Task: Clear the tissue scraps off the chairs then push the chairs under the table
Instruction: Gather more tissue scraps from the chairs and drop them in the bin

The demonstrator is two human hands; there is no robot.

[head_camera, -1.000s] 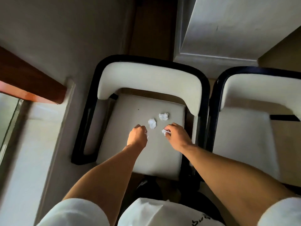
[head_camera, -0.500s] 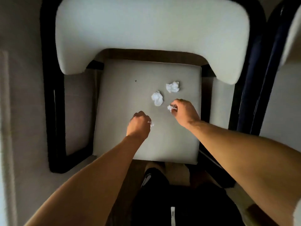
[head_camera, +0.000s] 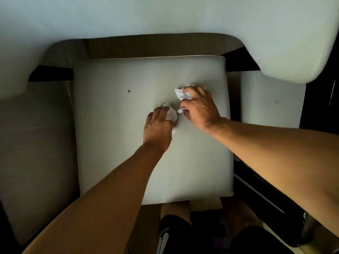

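White crumpled tissue scraps lie right of centre on the pale, smooth seat cushion of the chair. I see my left hand laid palm-down over one wad, fingers curled on it; most of that wad is hidden beneath the hand. My right hand curls its fingers around a second wad and pinches a small shred lower down. How much paper sits inside either palm, I cannot tell. A padded backrest, rounded at its corners, runs off the upper edge. A tiny dark speck marks the cushion.
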